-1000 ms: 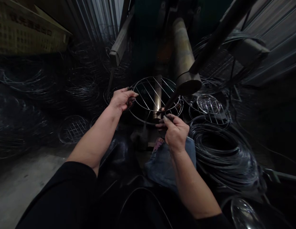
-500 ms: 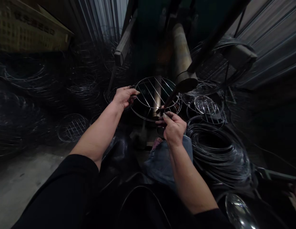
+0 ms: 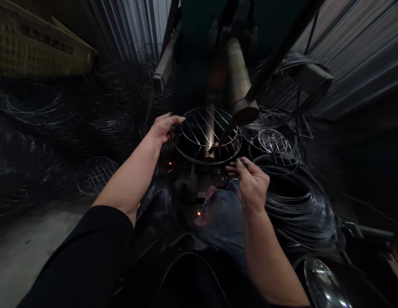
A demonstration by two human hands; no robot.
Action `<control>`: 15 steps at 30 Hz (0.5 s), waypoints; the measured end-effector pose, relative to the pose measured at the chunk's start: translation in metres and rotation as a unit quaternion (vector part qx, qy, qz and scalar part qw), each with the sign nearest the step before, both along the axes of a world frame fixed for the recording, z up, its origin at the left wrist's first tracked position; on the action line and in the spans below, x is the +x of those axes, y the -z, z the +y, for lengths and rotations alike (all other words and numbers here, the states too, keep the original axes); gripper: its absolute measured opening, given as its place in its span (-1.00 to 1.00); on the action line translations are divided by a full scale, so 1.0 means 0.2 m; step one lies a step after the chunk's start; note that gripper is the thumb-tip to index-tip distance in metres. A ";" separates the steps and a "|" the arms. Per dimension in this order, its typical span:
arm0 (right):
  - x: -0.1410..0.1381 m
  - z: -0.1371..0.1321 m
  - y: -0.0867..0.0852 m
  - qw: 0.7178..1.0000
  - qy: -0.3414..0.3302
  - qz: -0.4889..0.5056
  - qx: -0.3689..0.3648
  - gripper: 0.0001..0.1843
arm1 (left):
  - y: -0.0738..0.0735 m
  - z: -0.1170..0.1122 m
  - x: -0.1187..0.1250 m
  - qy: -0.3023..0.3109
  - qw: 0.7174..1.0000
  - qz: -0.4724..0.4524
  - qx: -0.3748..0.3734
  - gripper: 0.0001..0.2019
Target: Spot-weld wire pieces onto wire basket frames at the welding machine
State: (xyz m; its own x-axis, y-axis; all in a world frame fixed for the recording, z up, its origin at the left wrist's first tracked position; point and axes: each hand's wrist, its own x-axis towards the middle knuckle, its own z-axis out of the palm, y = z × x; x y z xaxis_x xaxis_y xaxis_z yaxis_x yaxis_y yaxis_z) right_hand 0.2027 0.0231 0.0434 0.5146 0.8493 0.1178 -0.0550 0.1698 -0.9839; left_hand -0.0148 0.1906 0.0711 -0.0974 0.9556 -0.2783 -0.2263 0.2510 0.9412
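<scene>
A round wire rack (image 3: pixel 207 135) with parallel cross wires sits on the dark machine (image 3: pixel 214 72) in front of me, under its pointed metal tip (image 3: pixel 225 136). My left hand (image 3: pixel 163 127) grips the rack's left rim, thumb over the wire. My right hand (image 3: pixel 252 185) is below and right of the rack, fingers pinched on a short thin wire piece (image 3: pixel 243 162). A few orange sparks glow below the rack near my knee.
A large coil of black wire (image 3: pixel 298 205) lies right of my right hand. Finished round racks lie at the right (image 3: pixel 275 143) and lower left (image 3: pixel 96 173). More wire hoops are heaped at the left. Corrugated metal walls stand behind. A cardboard box (image 3: pixel 35 47) is upper left.
My right hand has drawn back from the rack's front rim, down and to the right. Sparks have appeared below the rack. My left hand stays on the left rim.
</scene>
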 end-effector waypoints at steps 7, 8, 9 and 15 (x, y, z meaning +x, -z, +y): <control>-0.03 -0.10 -0.08 0.983 -0.170 0.036 -0.059 -0.63 | 0.02 -0.11 0.03 0.005 1.000 -0.008 0.007 -0.45; -0.04 -0.09 -0.09 0.980 -0.183 0.053 -0.061 -0.62 | 0.03 -0.15 0.03 -0.015 1.000 -0.009 0.008 -0.47; -0.06 -0.09 -0.09 0.977 -0.192 0.070 -0.064 -0.61 | 0.02 -0.19 0.02 -0.034 0.999 -0.012 0.009 -0.48; -0.06 -0.08 -0.07 0.973 -0.189 0.108 -0.083 -0.58 | 0.00 -0.35 0.04 -0.089 0.996 -0.020 0.023 -0.43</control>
